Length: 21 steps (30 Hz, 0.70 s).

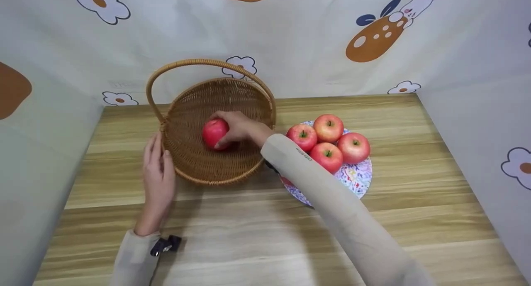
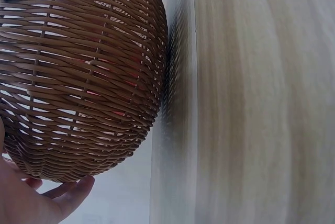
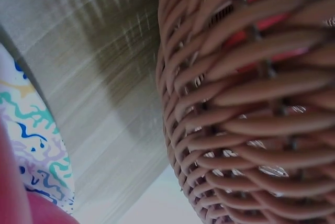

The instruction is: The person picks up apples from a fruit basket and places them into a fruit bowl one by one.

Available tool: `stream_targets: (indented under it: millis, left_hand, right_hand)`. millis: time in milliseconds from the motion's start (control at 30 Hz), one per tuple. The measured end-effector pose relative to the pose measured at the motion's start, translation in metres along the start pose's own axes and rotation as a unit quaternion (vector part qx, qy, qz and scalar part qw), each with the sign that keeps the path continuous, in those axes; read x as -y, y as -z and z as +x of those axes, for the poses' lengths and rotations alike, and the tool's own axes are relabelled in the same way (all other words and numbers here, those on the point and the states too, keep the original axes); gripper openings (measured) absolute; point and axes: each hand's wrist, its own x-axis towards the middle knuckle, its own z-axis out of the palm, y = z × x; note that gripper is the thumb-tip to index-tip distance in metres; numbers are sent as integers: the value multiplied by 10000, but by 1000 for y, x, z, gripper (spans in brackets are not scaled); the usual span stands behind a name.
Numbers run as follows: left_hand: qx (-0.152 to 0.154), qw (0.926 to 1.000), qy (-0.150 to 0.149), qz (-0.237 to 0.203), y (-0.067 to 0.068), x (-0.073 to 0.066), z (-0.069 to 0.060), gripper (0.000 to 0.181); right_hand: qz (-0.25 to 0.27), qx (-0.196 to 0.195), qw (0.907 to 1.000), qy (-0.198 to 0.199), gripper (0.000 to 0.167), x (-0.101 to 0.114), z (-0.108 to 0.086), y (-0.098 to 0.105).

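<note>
A red apple (image 1: 214, 133) is inside the brown wicker basket (image 1: 215, 182), gripped by my right hand (image 1: 237, 128), whose fingers and thumb curve round it. My left hand (image 1: 159, 169) rests against the basket's left side, just below where the handle (image 1: 207, 62) joins the rim. Its fingers look fairly straight; in the left wrist view, fingertips (image 2: 78, 190) touch the outer weave. Bits of red show through the basket wall (image 3: 251, 98) in the right wrist view, where the right hand itself is hidden.
Right of the basket lies a colourful patterned plate (image 1: 356, 178) bearing several red apples (image 1: 327, 157). My right sleeve (image 1: 327, 194) crosses over the plate and partly covers it. Printed cloth (image 1: 307, 41) walls surround the wooden tabletop (image 1: 236, 236) at the back and sides.
</note>
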Motion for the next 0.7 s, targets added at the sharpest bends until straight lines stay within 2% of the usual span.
stream_targets:
  millis: [300,700]
  left_hand:
    - [-40,9999,-124,85,0,0,0,50]
    - [-6,10000,-43,69,1,1,0,50]
  right_hand:
    - [-156,-14,9998,85,74,1,-2,3]
    - [-329,26,9987,400,77,10,-7,3]
